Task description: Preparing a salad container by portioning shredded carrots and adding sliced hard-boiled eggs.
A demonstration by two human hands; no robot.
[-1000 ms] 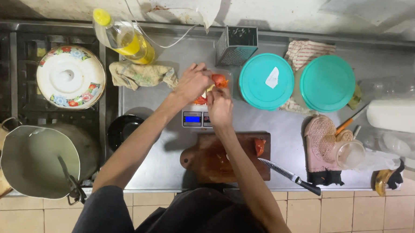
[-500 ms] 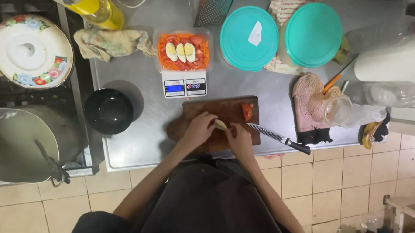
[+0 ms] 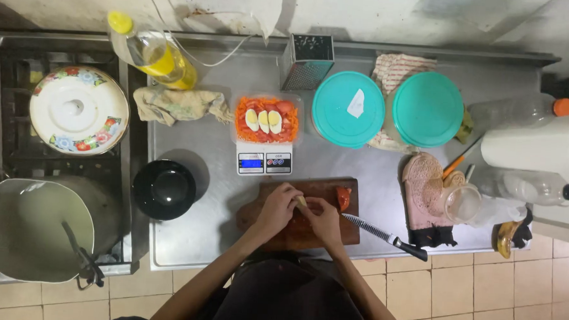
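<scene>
We pinch a small pale piece [image 3: 302, 201], perhaps egg, between our left hand [image 3: 276, 211] and right hand [image 3: 325, 220], both closed on it over the wooden cutting board [image 3: 352, 230], the knife [image 3: 383, 236] lying just beside within reach

My fingers [image 3: 295, 202] meet over a dark, worn wooden cutting board [image 3: 313, 235] on a brushed stainless-steel bench [image 3: 192, 229], dull grey with soft glare. A steel-bladed knife [image 3: 383, 236] with a matt black handle lies beside me. The metal grater [image 3: 306, 62] shows a perforated face. Two lids [image 3: 347, 108] are smooth turquoise plastic; the salad tub [image 3: 267, 117] is clear plastic on a white plastic scale [image 3: 264, 162]. A crumpled cloth rag [image 3: 175, 104] looks rough and stained. The black bowl [image 3: 163, 188] is glossy, the flowered pot lid [image 3: 79, 109] shiny enamel, the oil bottle [image 3: 152, 52] clear plastic.
</scene>
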